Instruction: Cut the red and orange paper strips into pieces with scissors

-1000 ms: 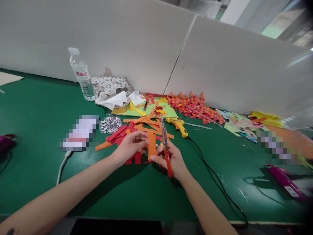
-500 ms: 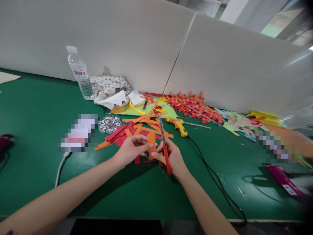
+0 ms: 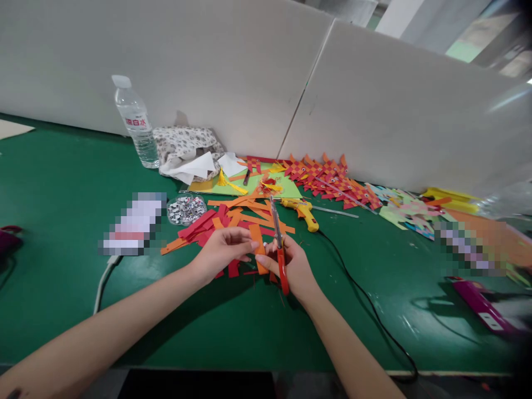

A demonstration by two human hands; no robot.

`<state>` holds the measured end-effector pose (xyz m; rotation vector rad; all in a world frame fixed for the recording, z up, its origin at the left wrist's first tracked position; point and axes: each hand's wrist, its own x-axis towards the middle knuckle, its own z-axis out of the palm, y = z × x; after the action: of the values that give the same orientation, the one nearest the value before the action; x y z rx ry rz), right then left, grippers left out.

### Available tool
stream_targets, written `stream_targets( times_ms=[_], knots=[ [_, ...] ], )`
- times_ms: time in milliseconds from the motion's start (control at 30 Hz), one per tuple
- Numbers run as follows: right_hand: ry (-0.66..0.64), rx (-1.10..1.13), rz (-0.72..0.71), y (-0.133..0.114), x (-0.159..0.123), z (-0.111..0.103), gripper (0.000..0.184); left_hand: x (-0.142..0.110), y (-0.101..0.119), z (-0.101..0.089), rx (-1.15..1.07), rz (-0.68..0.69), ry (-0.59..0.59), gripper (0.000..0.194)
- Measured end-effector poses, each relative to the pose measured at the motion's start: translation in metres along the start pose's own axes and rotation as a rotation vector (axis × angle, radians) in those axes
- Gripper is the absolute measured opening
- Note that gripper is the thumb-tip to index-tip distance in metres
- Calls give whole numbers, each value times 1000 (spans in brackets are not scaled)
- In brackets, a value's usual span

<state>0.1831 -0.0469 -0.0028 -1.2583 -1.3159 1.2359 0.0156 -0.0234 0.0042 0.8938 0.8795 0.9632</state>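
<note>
Between thumb and fingers, my left hand (image 3: 226,249) pinches an orange paper strip (image 3: 258,246) that stands nearly upright. My right hand (image 3: 294,266) is closed around red-handled scissors (image 3: 281,260), whose blades point away from me, and its thumb touches the lower end of the same strip. Under and beyond both hands lies a loose pile of red paper strips (image 3: 203,226) and orange paper strips (image 3: 266,209). A yellow glue gun (image 3: 305,212) rests just beyond my right hand. The scissor blades look closed or almost so.
A clear dish of googly eyes (image 3: 186,209), a blurred-out phone (image 3: 135,224) and a water bottle (image 3: 137,127) stand to the left. Woven red-orange paper fish (image 3: 328,177) are heaped along the partition (image 3: 233,72). The glue gun's black cord (image 3: 369,305) runs down the right side.
The orange strip has turned from facing me broadly to a slimmer, slightly tilted view. Both hands stay almost in place, still holding the strip and scissors.
</note>
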Motion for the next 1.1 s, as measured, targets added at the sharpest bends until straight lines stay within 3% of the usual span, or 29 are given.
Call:
stream_targets(
  times_ms=[367,1100],
  knots=[
    [-13,1,12,1,1,0,43,-2,5,2,17,33,54,27],
    [-10,8,28,-1,0,1,44,-1,4,1,16,43,48,25]
  ],
)
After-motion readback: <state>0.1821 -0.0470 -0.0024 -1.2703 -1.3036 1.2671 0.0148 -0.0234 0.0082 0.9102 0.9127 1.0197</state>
